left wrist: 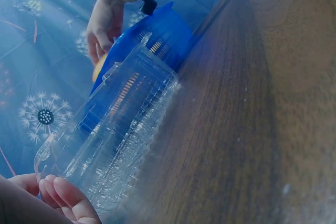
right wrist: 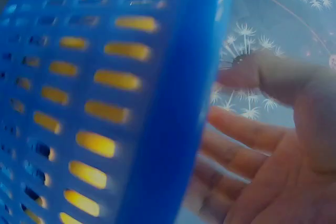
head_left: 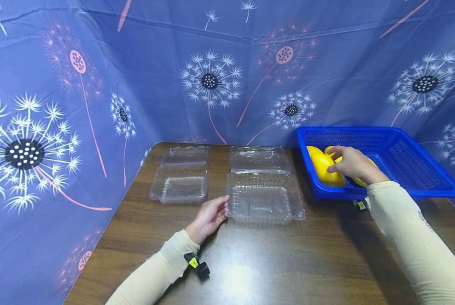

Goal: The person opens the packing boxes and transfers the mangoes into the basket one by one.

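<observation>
My left hand (head_left: 209, 217) is at the left edge of the larger clear plastic container (head_left: 259, 201), which lies with its lid folded back. In the left wrist view, the thumb and curled fingers (left wrist: 71, 198) pinch a corner of its rim. Inside the blue basket (head_left: 414, 192), several smooth yellow things (head_left: 324, 168) that look like fruit lie at the left end. Over them hovers my right hand (head_left: 353, 163), thumb and fingers spread apart. Its fingertips are hidden behind the basket's rim in the right wrist view, and I see nothing gripped.
A smaller clear container (head_left: 181, 182), lid also folded back, stands left of the larger one. Both rest on a brown wooden table (head_left: 288, 262). Behind and to the left hangs a blue cloth (head_left: 155, 84) with dandelion prints. The basket's wall rises between its contents and the containers.
</observation>
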`<state>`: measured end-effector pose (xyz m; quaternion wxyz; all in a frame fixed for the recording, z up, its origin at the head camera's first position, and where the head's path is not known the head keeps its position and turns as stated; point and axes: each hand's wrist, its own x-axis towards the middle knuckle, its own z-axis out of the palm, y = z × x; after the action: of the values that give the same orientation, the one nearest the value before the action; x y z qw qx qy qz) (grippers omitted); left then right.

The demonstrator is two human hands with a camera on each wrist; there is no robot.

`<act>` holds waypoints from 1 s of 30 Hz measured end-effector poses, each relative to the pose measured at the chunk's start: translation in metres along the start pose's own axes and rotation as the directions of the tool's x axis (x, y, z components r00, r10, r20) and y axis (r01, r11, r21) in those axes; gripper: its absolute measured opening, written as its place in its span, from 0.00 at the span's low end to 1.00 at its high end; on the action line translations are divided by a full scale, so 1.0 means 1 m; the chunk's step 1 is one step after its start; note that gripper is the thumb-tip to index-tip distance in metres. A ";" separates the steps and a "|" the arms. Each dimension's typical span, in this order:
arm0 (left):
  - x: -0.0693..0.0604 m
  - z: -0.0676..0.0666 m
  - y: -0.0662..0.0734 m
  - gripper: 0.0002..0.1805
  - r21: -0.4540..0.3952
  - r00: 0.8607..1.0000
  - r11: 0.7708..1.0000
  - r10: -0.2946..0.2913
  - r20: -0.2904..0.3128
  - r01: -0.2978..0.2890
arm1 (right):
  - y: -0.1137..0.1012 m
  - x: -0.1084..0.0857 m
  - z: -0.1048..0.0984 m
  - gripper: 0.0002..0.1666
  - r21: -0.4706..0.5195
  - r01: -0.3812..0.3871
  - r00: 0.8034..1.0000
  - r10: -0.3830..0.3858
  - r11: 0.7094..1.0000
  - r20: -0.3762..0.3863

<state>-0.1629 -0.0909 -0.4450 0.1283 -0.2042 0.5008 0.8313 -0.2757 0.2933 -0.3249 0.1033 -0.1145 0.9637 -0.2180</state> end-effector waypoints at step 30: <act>-0.002 0.003 0.001 0.07 0.005 1.000 1.000 -0.001 -0.014 0.001 | 0.014 0.017 0.029 0.33 -0.176 -0.051 0.989 0.074 0.983 0.131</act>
<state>-0.1619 -0.0892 -0.4418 0.1257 -0.2102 0.5037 0.8284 -0.2867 0.2896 -0.3590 0.1659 -0.1074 0.9726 -0.1223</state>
